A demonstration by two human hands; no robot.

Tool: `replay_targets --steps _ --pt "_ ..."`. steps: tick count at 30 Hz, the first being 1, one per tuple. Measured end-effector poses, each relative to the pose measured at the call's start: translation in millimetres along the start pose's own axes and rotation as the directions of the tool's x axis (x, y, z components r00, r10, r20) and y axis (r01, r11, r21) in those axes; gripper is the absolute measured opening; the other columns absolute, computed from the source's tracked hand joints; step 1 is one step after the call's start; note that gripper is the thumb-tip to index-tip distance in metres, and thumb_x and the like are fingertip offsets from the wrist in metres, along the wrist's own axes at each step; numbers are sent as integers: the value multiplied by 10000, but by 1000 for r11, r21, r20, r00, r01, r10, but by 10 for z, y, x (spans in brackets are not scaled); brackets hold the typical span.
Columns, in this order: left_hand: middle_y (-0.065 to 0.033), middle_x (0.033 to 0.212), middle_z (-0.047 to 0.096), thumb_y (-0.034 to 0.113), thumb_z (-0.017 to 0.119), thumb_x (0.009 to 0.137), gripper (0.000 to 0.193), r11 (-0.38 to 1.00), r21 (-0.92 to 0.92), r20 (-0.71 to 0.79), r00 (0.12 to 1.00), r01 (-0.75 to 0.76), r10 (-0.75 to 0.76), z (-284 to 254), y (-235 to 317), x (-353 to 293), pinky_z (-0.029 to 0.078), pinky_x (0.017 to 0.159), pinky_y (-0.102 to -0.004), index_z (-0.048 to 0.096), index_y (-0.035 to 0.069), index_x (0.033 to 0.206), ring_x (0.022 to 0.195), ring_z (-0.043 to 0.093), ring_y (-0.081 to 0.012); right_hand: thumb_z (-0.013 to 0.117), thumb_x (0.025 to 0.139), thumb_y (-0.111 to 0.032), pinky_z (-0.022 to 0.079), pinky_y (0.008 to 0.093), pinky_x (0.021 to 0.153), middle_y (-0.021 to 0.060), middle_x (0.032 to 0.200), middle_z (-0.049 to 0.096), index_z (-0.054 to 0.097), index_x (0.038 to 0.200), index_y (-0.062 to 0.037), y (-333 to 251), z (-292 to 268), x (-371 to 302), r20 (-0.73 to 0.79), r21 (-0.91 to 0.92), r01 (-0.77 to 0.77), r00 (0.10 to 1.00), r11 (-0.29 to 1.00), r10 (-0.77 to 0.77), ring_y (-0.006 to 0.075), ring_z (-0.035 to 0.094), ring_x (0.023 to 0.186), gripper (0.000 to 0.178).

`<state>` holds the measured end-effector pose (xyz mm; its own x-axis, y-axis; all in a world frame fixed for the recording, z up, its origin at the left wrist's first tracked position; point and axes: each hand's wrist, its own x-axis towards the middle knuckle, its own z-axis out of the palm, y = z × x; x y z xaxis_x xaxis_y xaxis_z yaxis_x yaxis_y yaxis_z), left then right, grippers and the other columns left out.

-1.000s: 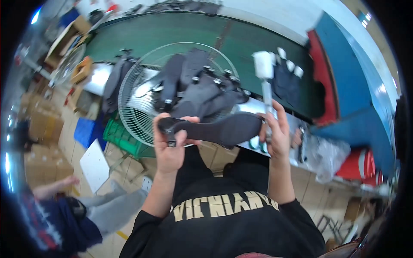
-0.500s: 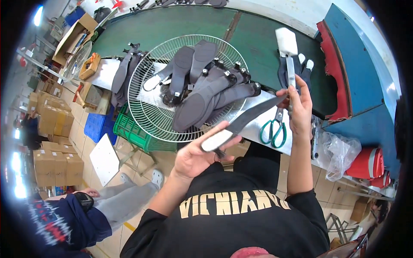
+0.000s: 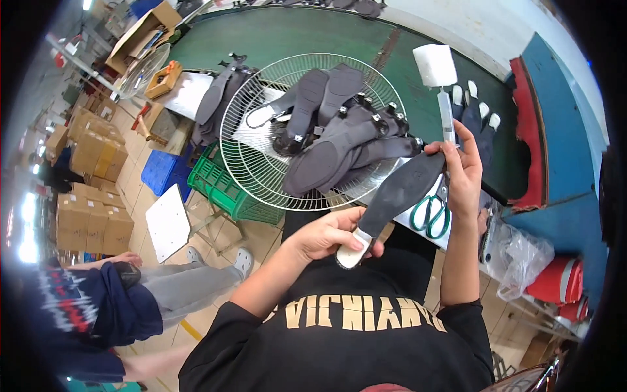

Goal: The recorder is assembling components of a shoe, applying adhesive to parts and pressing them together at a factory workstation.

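My left hand (image 3: 343,238) grips a dark shoe sole (image 3: 405,189) by its white heel end, thumb pressed on the white patch. The sole's face is turned up and its toe end reaches my right hand (image 3: 460,166). Closed fingers of that hand hold a tool (image 3: 436,66) with a white block head and a narrow pale handle, head upward; they also meet the sole's toe end. Left of the hands, a round wire basket (image 3: 230,153) carries a heap of dark grey sandals (image 3: 326,157). Green-handled scissors (image 3: 431,217) lie beyond the sole.
More dark soles with white heels (image 3: 482,121) lie on the green bench (image 3: 261,36). A blue panel with a red edge (image 3: 529,150) stands right. A plastic bag (image 3: 522,261) and red container (image 3: 556,281) are below it. Another person (image 3: 124,307) is at left by a green crate (image 3: 219,186).
The sole has swung more upright and its face has turned toward me. My left hand has shifted right, thumb now on the heel. The whole view has shifted slightly.
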<state>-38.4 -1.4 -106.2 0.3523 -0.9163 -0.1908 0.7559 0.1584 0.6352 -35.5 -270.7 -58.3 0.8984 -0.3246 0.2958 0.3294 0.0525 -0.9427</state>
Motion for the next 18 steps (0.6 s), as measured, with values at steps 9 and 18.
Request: replay_targets --steps 9,18 --pt "-108 942 605 372 426 1040 310 807 -182 -280 816 -562 505 -134 274 -362 574 675 -365 557 98 980 802 613 -220 620 932 -67 470 191 586 98 1046 693 559 1321 -11 -221 217 -101 -8 -117 96 995 988 -97 39 557 654 398" --pt "-92 1314 529 408 433 1031 344 735 -321 -261 801 -598 538 -306 424 -252 604 690 -368 613 130 938 1202 534 -292 726 772 40 440 215 567 73 876 705 669 1232 -71 -194 573 -584 247 -538 220 964 814 -97 67 534 612 477"
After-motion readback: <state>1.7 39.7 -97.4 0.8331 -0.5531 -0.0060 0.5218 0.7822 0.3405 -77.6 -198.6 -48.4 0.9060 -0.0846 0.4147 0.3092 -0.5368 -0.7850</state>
